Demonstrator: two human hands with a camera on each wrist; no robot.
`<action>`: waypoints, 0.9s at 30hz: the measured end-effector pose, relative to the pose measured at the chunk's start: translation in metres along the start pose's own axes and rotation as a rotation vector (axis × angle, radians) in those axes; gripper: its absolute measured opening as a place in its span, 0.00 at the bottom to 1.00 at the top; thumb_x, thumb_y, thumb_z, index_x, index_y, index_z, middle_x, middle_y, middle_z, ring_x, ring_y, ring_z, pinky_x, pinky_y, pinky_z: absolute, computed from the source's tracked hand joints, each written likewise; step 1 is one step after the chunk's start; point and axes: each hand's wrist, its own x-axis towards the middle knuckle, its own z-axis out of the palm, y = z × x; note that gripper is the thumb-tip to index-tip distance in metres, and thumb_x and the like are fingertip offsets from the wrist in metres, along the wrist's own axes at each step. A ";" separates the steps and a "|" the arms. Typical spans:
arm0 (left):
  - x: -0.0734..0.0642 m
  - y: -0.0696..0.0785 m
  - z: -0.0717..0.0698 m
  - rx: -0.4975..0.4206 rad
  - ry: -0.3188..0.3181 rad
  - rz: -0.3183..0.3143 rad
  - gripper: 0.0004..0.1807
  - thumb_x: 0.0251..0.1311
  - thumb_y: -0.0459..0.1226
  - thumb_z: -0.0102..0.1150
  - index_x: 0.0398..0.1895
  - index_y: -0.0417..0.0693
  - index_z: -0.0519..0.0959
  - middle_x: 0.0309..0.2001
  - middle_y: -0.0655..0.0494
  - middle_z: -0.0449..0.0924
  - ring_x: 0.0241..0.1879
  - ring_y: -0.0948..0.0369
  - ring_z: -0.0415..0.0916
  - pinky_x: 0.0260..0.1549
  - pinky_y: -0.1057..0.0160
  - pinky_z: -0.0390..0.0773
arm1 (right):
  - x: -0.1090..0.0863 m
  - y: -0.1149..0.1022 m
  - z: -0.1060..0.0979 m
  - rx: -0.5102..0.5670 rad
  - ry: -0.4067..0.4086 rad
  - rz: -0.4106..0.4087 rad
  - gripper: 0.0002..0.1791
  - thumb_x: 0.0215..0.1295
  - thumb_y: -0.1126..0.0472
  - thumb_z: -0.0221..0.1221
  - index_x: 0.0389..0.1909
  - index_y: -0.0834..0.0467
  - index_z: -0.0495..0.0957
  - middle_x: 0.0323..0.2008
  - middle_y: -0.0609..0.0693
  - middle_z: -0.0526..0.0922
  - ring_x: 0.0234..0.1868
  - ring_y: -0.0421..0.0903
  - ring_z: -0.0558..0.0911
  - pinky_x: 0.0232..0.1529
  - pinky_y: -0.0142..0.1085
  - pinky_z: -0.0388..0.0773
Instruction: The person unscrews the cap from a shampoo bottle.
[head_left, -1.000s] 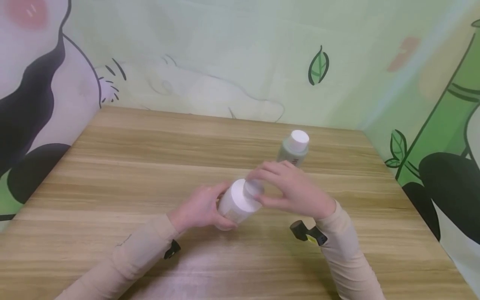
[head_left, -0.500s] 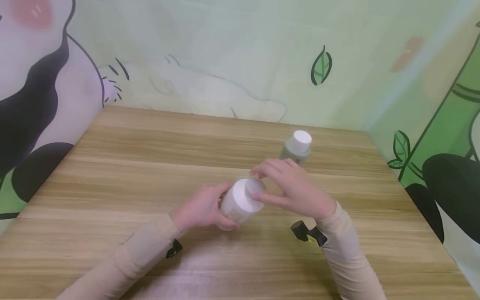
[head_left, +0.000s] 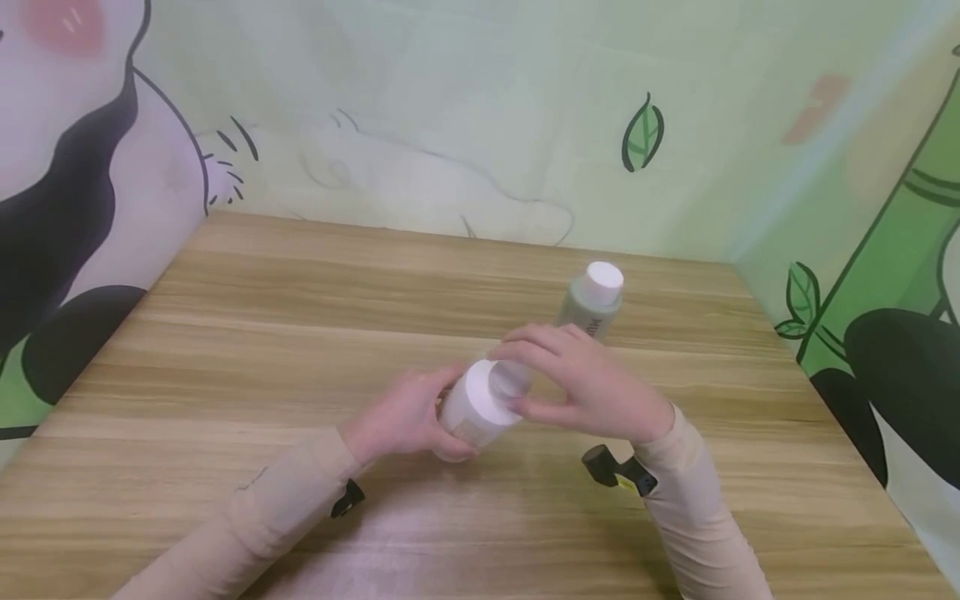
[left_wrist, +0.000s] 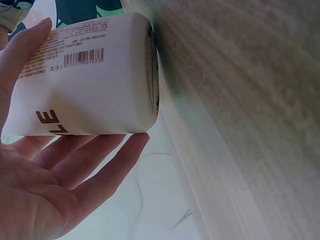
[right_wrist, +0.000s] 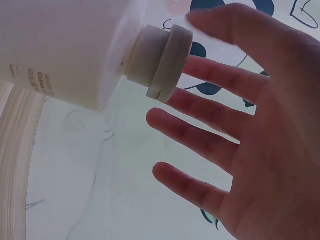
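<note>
A white plastic bottle (head_left: 472, 408) with brown print leans toward the right near the table's middle. My left hand (head_left: 405, 417) grips its body, thumb on the near side and fingers beneath, as the left wrist view shows. In that view the bottle's base (left_wrist: 154, 75) is close to the tabletop; contact is hard to tell. Its round white cap (right_wrist: 172, 62) sits on the neck. My right hand (head_left: 588, 383) surrounds the cap with spread fingers. In the right wrist view its thumb (right_wrist: 215, 22) is apart from the cap, while the index and middle fingertips are partly hidden behind it.
A second bottle (head_left: 592, 304), greyish green with a white cap and dark lettering, stands upright behind my right hand. Both stand on a wood-grain table (head_left: 337, 292). A backdrop (head_left: 420, 108) printed with pandas and bamboo rises along the back and sides.
My right hand's fingers and thumb have shifted around the cap, turning out and then back. The left hand and white bottle stay nearly still. The head view moved slightly.
</note>
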 end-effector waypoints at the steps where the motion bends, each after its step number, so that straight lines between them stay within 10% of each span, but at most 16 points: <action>1: 0.000 0.000 0.000 0.000 -0.001 0.001 0.44 0.33 0.44 0.80 0.59 0.50 0.71 0.46 0.52 0.84 0.44 0.58 0.81 0.44 0.59 0.82 | 0.000 0.000 0.000 0.000 -0.003 0.009 0.27 0.58 0.53 0.65 0.59 0.54 0.74 0.55 0.49 0.79 0.56 0.46 0.77 0.52 0.42 0.73; 14: 0.000 0.000 0.001 0.014 0.005 -0.011 0.44 0.33 0.44 0.80 0.60 0.52 0.71 0.47 0.53 0.84 0.44 0.58 0.81 0.45 0.58 0.82 | 0.000 0.002 0.002 -0.037 0.035 0.027 0.20 0.57 0.50 0.66 0.48 0.55 0.78 0.46 0.46 0.83 0.50 0.43 0.80 0.47 0.39 0.71; 27: 0.000 0.000 0.001 0.023 0.006 0.009 0.45 0.33 0.44 0.81 0.60 0.50 0.70 0.47 0.51 0.84 0.44 0.56 0.81 0.45 0.56 0.82 | -0.002 0.000 -0.002 -0.012 0.002 0.007 0.28 0.59 0.51 0.65 0.60 0.55 0.73 0.56 0.49 0.80 0.59 0.47 0.77 0.52 0.42 0.72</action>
